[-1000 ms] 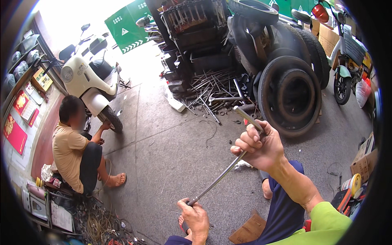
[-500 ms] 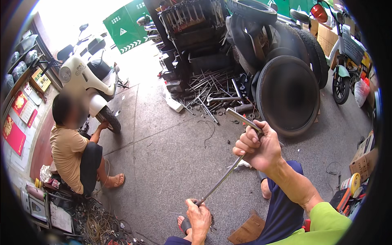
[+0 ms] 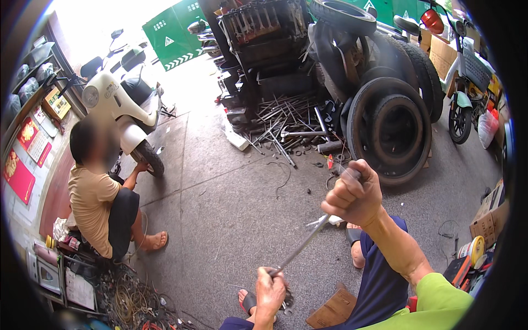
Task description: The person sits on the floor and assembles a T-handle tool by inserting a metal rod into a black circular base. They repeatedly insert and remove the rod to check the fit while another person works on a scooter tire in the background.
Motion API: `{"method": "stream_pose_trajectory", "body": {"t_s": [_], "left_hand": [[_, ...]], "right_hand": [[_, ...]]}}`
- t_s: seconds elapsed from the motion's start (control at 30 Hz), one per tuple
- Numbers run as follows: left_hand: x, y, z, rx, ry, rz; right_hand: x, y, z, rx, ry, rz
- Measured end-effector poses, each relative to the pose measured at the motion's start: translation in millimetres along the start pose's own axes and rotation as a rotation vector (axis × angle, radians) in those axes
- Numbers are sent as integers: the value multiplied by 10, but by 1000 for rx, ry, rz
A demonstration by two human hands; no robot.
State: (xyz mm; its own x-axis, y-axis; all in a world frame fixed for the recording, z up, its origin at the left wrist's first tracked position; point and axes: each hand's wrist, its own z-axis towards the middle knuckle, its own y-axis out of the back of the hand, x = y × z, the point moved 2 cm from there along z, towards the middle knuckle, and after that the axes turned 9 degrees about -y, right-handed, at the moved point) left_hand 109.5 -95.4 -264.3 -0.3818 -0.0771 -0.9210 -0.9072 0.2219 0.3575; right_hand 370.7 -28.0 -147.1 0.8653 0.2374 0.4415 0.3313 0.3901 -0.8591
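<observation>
Both my hands grip one long steel wrench rod (image 3: 304, 243), which slants from lower left to upper right in front of my body. My right hand (image 3: 355, 192), slightly blurred, is a fist around its upper end; the crossbar there is mostly covered by the fingers. Lower down, my left hand (image 3: 268, 291) is closed around the other end. Just right of that hand, a small spanner (image 3: 287, 305) with a silver open end shows; whether the fingers hold it I cannot tell.
At left a person (image 3: 96, 198) squats by a white scooter's front tyre (image 3: 150, 158). Loose metal rods (image 3: 289, 124) lie under a tool rack (image 3: 261, 33). Tyres (image 3: 390, 132) stand beside it. Cardboard (image 3: 333, 307) lies by my feet, tangled wires (image 3: 132, 300) at lower left.
My right fist has turned and shifted slightly right; the crossbar that stuck out from it is now mostly hidden. The left hand has moved slightly right, still on the rod.
</observation>
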Motion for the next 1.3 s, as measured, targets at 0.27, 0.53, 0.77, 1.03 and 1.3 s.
{"method": "stream_pose_trajectory", "body": {"t_s": [0.27,0.53,0.77,1.03,1.3], "left_hand": [[21,-159,-36,202,64,-93],[18,293,119,-49,58,-42],[-157,373,8,10,-38,209],[-321,633,10,-184,-93,171],[-268,755,-35,-361,-232,-4]], "right_hand": [[4,-240,-2,272,-81,-161],[147,22,-83,-228,-523,-608],[211,-33,-283,-194,-647,-552],[337,-28,-329,-232,-778,-1004],[316,124,-243,13,-383,-1203]]}}
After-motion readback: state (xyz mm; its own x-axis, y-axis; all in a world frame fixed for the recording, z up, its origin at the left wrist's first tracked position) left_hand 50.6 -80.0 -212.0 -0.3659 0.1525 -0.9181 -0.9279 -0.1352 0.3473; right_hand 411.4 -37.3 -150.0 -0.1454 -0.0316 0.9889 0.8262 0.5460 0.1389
